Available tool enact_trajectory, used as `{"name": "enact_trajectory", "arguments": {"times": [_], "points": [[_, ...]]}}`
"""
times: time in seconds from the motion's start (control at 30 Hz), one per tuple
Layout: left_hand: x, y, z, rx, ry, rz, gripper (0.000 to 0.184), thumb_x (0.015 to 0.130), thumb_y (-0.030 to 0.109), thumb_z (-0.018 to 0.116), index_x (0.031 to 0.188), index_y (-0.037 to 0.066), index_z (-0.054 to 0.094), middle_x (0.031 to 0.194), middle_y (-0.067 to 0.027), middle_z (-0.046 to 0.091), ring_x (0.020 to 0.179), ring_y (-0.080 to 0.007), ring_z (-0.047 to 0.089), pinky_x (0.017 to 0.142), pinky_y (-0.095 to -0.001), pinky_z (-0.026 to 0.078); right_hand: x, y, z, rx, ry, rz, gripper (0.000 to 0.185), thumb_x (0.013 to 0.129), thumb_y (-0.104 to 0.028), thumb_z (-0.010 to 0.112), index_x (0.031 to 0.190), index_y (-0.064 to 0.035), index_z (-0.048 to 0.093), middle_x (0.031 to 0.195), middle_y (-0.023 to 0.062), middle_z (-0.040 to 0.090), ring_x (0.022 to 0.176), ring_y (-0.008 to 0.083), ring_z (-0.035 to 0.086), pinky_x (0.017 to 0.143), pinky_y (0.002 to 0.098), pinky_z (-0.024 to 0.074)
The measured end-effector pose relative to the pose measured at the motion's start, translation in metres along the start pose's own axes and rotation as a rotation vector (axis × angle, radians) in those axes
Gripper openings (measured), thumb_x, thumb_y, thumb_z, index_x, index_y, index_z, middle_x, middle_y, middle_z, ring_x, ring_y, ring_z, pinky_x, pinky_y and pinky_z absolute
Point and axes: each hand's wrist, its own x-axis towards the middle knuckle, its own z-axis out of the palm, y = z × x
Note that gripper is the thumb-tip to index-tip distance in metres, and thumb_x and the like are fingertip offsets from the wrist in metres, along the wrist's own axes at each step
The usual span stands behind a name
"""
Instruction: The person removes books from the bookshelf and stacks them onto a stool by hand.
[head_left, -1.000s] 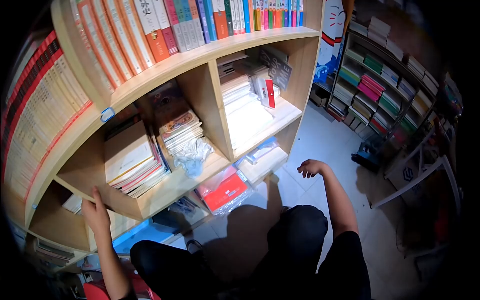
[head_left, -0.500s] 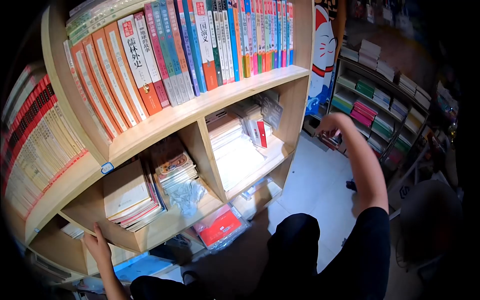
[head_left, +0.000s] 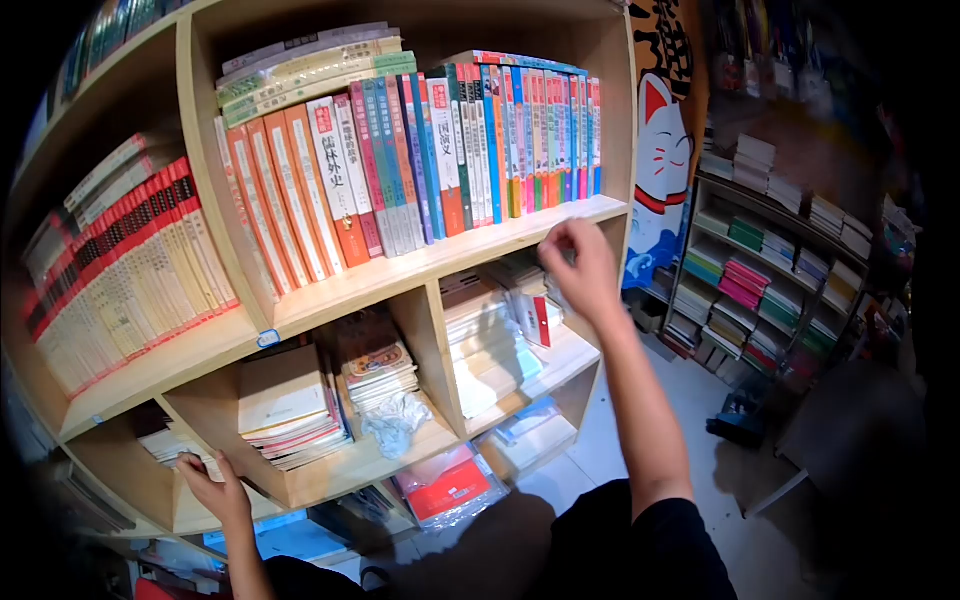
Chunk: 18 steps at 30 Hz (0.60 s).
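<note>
My right hand (head_left: 580, 262) is raised in front of the shelf edge at the right, just below a row of upright colourful books (head_left: 535, 140). Its fingers are curled together; whether anything is between them is hidden. Lower left, my left hand (head_left: 215, 487) is beside the lower shelf's front edge, fingers apart and holding nothing. Near it lie a stack of pale books and notebooks (head_left: 290, 400) and a pile of booklets (head_left: 380, 365) with a crumpled plastic bag (head_left: 396, 422). Behind my right hand, stacked papers (head_left: 485, 345) fill another compartment beside a red and white box (head_left: 534, 318).
The wooden bookcase (head_left: 440, 262) spans the left and centre. Red-topped books (head_left: 130, 265) stand at the left. A red packet in plastic (head_left: 450, 487) sits low down. At the right are a cat banner (head_left: 660, 150), another book rack (head_left: 745, 280) and a chair (head_left: 850, 430).
My right hand has come from the right, over the floor, to the bookcase's front edge. The view has tilted up, showing more upper shelf. My left hand's fingers have spread away from the shelf board.
</note>
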Motion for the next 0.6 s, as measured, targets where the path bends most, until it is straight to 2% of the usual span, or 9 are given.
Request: {"name": "enact_trajectory", "arguments": {"times": [0.03, 0.1, 0.23, 0.3, 0.37, 0.43, 0.5, 0.57, 0.6], "points": [[0.000, 0.014, -0.004, -0.031, 0.023, 0.091, 0.033, 0.093, 0.011, 0.065, 0.095, 0.004, 0.033, 0.088, -0.0073, 0.027, 0.079, -0.0211, 0.031, 0.073, -0.0322, 0.035, -0.014, -0.014, 0.014, -0.018, 0.060, -0.070, 0.018, 0.082, -0.015, 0.072, 0.090, -0.0023, 0.061, 0.089, 0.0147, 0.060, 0.087, 0.0346, 0.057, 0.080, 0.0438, 0.0464], [0.014, 0.043, -0.012, -0.061, -0.030, 0.157, 0.026, 0.089, 0.010, 0.063, 0.094, 0.003, 0.039, 0.087, -0.0084, 0.031, 0.077, -0.0222, 0.034, 0.071, -0.0332, 0.033, -0.035, -0.021, 0.046, -0.026, 0.161, -0.109, 0.019, 0.081, -0.013, 0.071, 0.094, -0.0039, 0.062, 0.098, 0.0150, 0.059, 0.095, 0.0361, 0.055, 0.085, 0.0452, 0.0441], [0.062, 0.134, -0.021, -0.083, -0.116, 0.465, 0.021, 0.081, 0.008, 0.066, 0.086, 0.003, 0.045, 0.079, -0.0108, 0.040, 0.070, -0.0259, 0.041, 0.065, -0.0370, 0.035, -0.062, -0.016, 0.084, 0.097, 0.243, -0.022, 0.018, 0.081, -0.012, 0.070, 0.096, -0.0045, 0.064, 0.100, 0.0129, 0.060, 0.097, 0.0343, 0.055, 0.088, 0.0445, 0.0433], [0.088, 0.182, -0.016, -0.055, -0.245, 0.587, 0.021, 0.079, 0.008, 0.067, 0.083, 0.003, 0.048, 0.077, -0.0132, 0.044, 0.070, -0.0306, 0.046, 0.065, -0.0395, 0.037, -0.072, -0.012, 0.095, 0.112, 0.291, 0.018, 0.015, 0.082, -0.011, 0.069, 0.094, -0.0043, 0.064, 0.100, 0.0134, 0.061, 0.097, 0.0341, 0.055, 0.088, 0.0442, 0.0430], [0.111, 0.224, 0.000, -0.016, -0.285, 0.771, 0.022, 0.079, 0.008, 0.069, 0.084, 0.003, 0.048, 0.078, -0.0129, 0.044, 0.071, -0.0286, 0.046, 0.065, -0.0376, 0.036, -0.074, -0.011, 0.100, 0.160, 0.292, -0.005, 0.013, 0.082, -0.011, 0.068, 0.092, -0.0043, 0.062, 0.098, 0.0132, 0.060, 0.096, 0.0336, 0.055, 0.086, 0.0444, 0.0424], [0.133, 0.260, 0.020, 0.062, -0.312, 0.934, 0.019, 0.079, 0.009, 0.069, 0.085, 0.003, 0.052, 0.079, -0.0146, 0.050, 0.074, -0.0333, 0.052, 0.066, -0.0405, 0.040, -0.074, -0.013, 0.101, 0.180, 0.308, 0.015, 0.013, 0.082, -0.010, 0.068, 0.091, -0.0040, 0.061, 0.097, 0.0131, 0.060, 0.094, 0.0333, 0.055, 0.084, 0.0441, 0.0422], [0.153, 0.289, 0.038, 0.128, -0.365, 1.028, 0.017, 0.080, 0.011, 0.069, 0.086, 0.004, 0.055, 0.081, -0.0146, 0.054, 0.078, -0.0356, 0.056, 0.068, -0.0435, 0.043, -0.069, -0.015, 0.099, 0.191, 0.321, 0.024, 0.012, 0.082, -0.009, 0.067, 0.091, -0.0036, 0.060, 0.097, 0.0131, 0.059, 0.093, 0.0330, 0.055, 0.083, 0.0439, 0.0420], [0.172, 0.309, 0.058, 0.168, -0.386, 1.077, 0.016, 0.082, 0.013, 0.068, 0.088, 0.005, 0.056, 0.083, -0.0143, 0.056, 0.080, -0.0362, 0.058, 0.071, -0.0458, 0.044, -0.062, -0.023, 0.098, 0.220, 0.440, 0.013, 0.013, 0.082, -0.009, 0.067, 0.091, -0.0030, 0.059, 0.095, 0.0132, 0.058, 0.092, 0.0324, 0.054, 0.080, 0.0432, 0.0417], [0.185, 0.319, 0.064, 0.255, -0.423, 1.098, 0.018, 0.082, 0.013, 0.069, 0.091, 0.005, 0.056, 0.085, -0.0140, 0.057, 0.082, -0.0357, 0.059, 0.073, -0.0457, 0.045, -0.061, -0.025, 0.097, 0.217, 0.434, 0.020, 0.018, 0.082, -0.009, 0.067, 0.096, -0.0019, 0.059, 0.100, 0.0147, 0.058, 0.096, 0.0328, 0.053, 0.083, 0.0422, 0.0430]]}}
